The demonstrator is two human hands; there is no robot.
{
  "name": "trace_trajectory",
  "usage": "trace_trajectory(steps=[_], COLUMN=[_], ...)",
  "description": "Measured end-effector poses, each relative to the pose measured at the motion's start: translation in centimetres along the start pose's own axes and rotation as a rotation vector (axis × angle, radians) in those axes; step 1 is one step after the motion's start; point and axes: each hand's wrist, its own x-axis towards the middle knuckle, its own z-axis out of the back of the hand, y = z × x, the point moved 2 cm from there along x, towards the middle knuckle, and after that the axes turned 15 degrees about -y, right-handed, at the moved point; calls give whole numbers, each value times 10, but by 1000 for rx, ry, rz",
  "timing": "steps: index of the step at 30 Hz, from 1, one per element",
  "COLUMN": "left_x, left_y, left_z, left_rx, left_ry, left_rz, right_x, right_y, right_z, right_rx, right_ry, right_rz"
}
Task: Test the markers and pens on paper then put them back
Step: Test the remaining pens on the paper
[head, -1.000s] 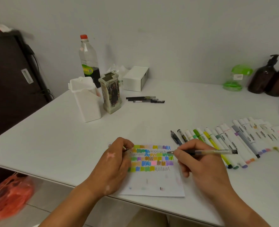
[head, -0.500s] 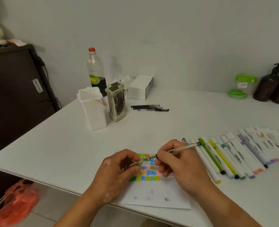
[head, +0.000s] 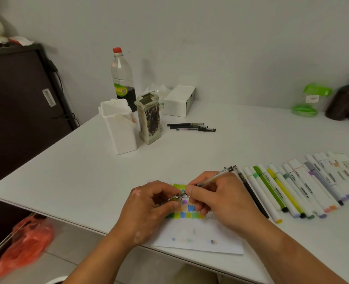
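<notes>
Right hand (head: 220, 199) pinches clear pen (head: 214, 177); left hand (head: 149, 210) pinches dark cap (head: 172, 198), above paper (head: 200, 238)

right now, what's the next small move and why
Probably push the pen tip-first into the cap: the right hand holds the pen, the left hand pinches the cap, and tip and cap mouth nearly meet over the paper.
</notes>
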Motion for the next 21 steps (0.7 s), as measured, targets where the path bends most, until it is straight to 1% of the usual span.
trace_trajectory(steps=[7,11,15,19,21], left_x=[1,2,1,1,1], left_y=[0,-1,-7,-8,-7], left_z=[1,3,2,1,1], left_rx=[-98,-169,-182,-176,-131], left_ry=[66,94,164,102,55], left_rz=[25,55,45,46,25], right_x=[2,0,-5,-8,-6], right_y=[4,3,-2,-2,1], right_z=[5,4,0,-3,1], right_rx=[23,5,-19,-85,-61], right_ry=[96,99,163,74,93], right_rz=[-31,46,111,195,177])
